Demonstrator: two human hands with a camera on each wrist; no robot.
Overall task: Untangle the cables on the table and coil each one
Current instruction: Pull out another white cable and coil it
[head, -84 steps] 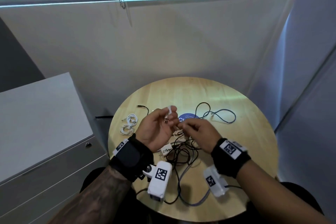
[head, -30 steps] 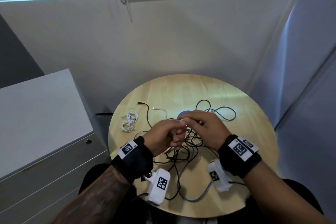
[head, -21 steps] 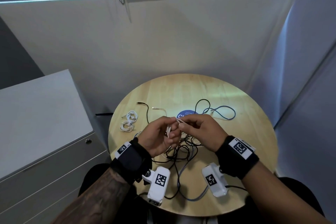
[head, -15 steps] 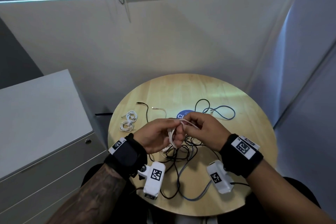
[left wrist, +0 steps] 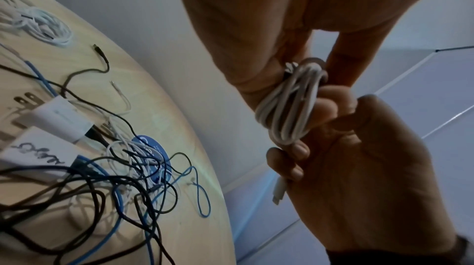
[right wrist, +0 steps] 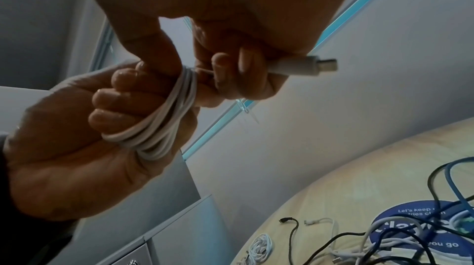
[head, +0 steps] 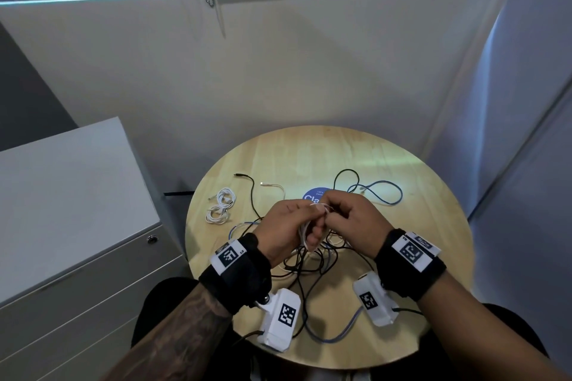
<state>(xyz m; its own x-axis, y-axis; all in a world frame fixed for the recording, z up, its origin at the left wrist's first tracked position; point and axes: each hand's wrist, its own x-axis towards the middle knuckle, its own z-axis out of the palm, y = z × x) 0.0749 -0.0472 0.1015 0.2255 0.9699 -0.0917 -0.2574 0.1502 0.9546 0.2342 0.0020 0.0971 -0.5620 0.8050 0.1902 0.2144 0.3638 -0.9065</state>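
Left wrist footage shows a white cable (left wrist: pixel 287 107) looped in several turns around the curled fingers (left wrist: pixel 330 99) of the left hand (head: pixel 283 233), held above the table (head: pixel 433 257). Its free end, with the plug (right wrist: pixel 305 66), is pinched between thumb and fingertips of the right hand (head: pixel 349 223), just beside the top of the loops. The end is probably being wound round the bundle, though the crossing itself is hidden by the thumb. Tension should be kept even, the loops pressed flat under the left fingers, and the plug tucked snugly so nothing springs open. Below the fingers, 1 tangle of black, blue and white cables (head: pixel 312 257) is still to be sorted; a coiled white cable (head: pixel 221 206) lies well apart.
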